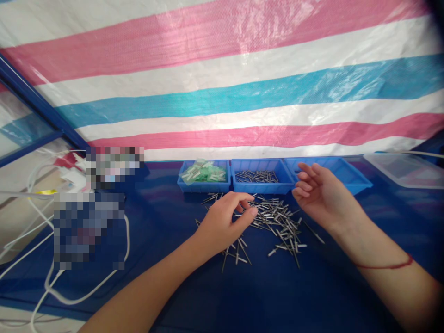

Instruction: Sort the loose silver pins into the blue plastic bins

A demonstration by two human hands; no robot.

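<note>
A loose pile of blind rivets (277,215) lies on the dark blue tabletop. My left hand (227,217) is over the left part of the pile, thumb and fingers apart, with nothing visible between them; some rivets are hidden under it. Just in front of the right blue bin (347,173) is my right hand (317,189), palm turned inward, fingers loosely bent and apart. I see nothing in it, and it covers part of that bin. More rivets (256,176) lie in the middle blue bin (265,187). The left blue bin (204,187) holds small green-tinted packets (204,172) of rivets.
A clear plastic lid or tray (405,171) is at the back right. White cables (86,296) and a power strip (72,178) crowd the left side, beside blurred-out items. A striped plastic sheet (222,101) hangs behind the bins; a blue frame post (38,99) stands left.
</note>
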